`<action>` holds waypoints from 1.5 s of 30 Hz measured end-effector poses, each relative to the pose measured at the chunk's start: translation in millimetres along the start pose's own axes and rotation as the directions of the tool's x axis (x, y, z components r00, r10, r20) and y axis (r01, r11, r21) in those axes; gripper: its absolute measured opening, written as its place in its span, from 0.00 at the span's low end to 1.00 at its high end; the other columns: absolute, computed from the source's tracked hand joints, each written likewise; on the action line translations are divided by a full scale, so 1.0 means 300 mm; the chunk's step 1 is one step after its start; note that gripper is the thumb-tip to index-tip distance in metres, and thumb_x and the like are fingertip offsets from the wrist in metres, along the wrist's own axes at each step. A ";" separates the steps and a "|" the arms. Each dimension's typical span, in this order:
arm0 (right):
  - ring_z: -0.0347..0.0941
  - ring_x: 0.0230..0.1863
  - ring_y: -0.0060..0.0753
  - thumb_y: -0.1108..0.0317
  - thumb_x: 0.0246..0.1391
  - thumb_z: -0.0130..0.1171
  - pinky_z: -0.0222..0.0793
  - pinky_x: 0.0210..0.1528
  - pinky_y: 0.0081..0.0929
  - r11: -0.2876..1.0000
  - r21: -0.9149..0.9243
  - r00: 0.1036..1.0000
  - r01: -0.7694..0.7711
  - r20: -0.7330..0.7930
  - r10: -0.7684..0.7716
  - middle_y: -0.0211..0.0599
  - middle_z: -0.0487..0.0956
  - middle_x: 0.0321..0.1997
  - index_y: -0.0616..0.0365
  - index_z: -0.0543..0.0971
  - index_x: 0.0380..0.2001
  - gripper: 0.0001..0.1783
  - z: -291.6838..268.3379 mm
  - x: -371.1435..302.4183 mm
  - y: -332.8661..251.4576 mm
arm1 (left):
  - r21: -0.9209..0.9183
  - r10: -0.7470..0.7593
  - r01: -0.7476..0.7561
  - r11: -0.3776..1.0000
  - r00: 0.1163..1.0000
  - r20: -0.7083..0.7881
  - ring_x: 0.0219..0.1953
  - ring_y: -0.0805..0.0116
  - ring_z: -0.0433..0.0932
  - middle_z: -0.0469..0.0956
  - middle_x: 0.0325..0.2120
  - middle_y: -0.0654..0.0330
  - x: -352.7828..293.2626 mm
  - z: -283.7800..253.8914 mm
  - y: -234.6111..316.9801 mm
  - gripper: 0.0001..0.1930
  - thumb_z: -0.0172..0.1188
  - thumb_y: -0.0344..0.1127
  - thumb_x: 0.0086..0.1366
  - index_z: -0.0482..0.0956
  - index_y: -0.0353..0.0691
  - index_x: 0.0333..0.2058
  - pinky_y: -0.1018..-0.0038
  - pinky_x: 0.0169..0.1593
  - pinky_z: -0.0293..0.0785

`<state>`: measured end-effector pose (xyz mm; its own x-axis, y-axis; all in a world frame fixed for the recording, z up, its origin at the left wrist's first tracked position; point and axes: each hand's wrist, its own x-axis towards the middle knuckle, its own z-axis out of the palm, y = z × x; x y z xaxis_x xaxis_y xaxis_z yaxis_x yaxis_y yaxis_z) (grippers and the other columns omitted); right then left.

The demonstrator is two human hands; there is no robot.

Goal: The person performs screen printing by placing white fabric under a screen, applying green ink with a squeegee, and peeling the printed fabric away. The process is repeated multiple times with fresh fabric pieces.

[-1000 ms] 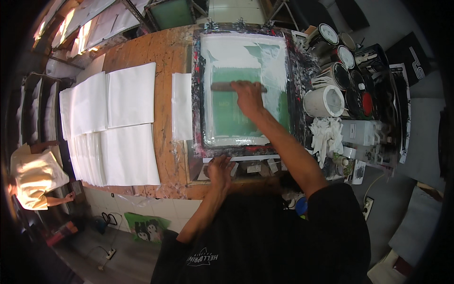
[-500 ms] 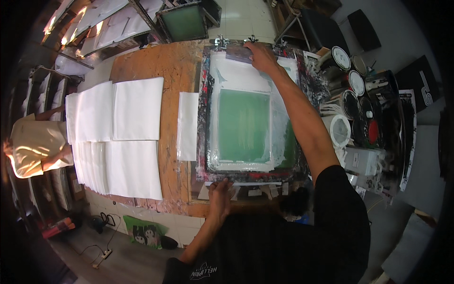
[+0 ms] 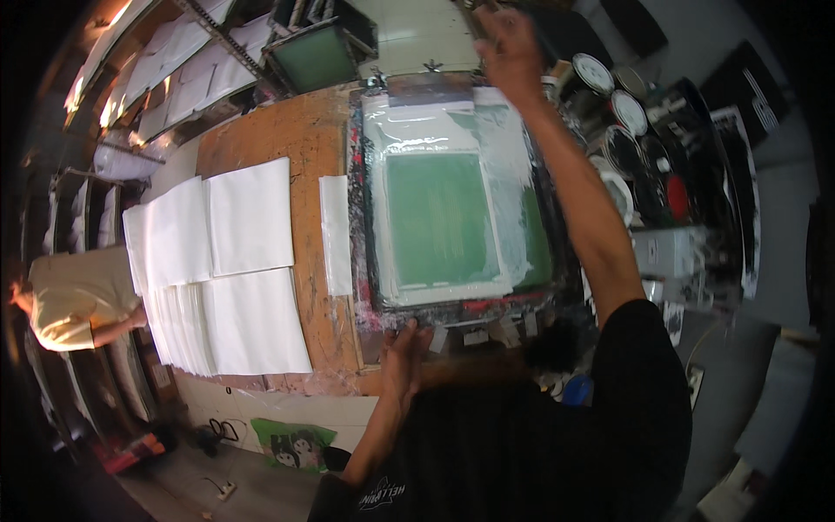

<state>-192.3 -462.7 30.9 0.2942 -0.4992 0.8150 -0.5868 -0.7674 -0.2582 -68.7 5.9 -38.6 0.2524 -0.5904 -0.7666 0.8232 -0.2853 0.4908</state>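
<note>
A screen-printing frame [image 3: 541,296] lies on the wooden table in front of me. Its green mesh [image 3: 437,222] has a pale border, with whitish ink [image 3: 417,129] smeared along the far side and the right. My left hand [image 3: 404,358] is at the near edge of the frame, fingers closed on its rim. Past the frame's far right corner, my right hand [image 3: 513,56] is raised and apart from the screen; motion smears its fingers. Metal clamps [image 3: 376,81] stand along the frame's far edge.
Stacks of white sheets [image 3: 248,217] cover the left of the table [image 3: 322,326]; a narrow white strip [image 3: 335,235] lies beside the frame. Ink cans [image 3: 628,113] crowd the right. Another person [image 3: 83,296] stands at the far left. Shelves [image 3: 209,35] hold sheets behind.
My right hand has left the far edge of the frame by the clamps and moved rightward and away. My left hand stays at the near edge. The view has shifted slightly.
</note>
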 end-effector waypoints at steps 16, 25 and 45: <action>0.82 0.43 0.49 0.49 0.49 0.71 0.76 0.46 0.42 0.336 -0.511 0.209 -0.791 0.290 0.934 0.47 0.84 0.39 0.60 0.81 0.43 0.27 -0.556 -1.132 -0.608 | -0.030 0.297 -0.349 0.937 0.746 0.597 0.53 0.52 0.80 0.79 0.46 0.46 -0.127 0.237 0.365 0.12 0.55 0.43 0.75 0.74 0.39 0.41 0.56 0.66 0.69; 0.77 0.31 0.34 0.69 0.47 0.67 0.75 0.38 0.37 0.341 -0.241 0.309 -0.909 0.163 0.937 0.37 0.79 0.27 0.57 0.79 0.35 0.11 -0.897 -0.986 -0.417 | -0.018 0.296 -0.365 0.931 0.723 0.625 0.51 0.53 0.81 0.78 0.47 0.45 -0.132 0.263 0.412 0.19 0.58 0.45 0.73 0.72 0.35 0.50 0.57 0.65 0.70; 0.79 0.54 0.50 0.66 0.55 0.59 0.74 0.57 0.45 0.176 -0.791 0.678 -0.586 -0.360 0.641 0.43 0.83 0.54 0.47 0.83 0.52 0.20 -2.372 0.074 0.439 | 0.070 0.318 -0.398 0.915 0.816 0.482 0.42 0.54 0.84 0.81 0.45 0.47 -0.102 0.225 0.404 0.24 0.58 0.49 0.73 0.72 0.35 0.57 0.57 0.60 0.74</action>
<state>-799.9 -288.5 384.3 -0.4483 -0.6855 0.5737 -0.8723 0.4758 -0.1131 -10.9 -61.7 72.3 0.2232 -0.9366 -0.2702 0.6172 -0.0787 0.7828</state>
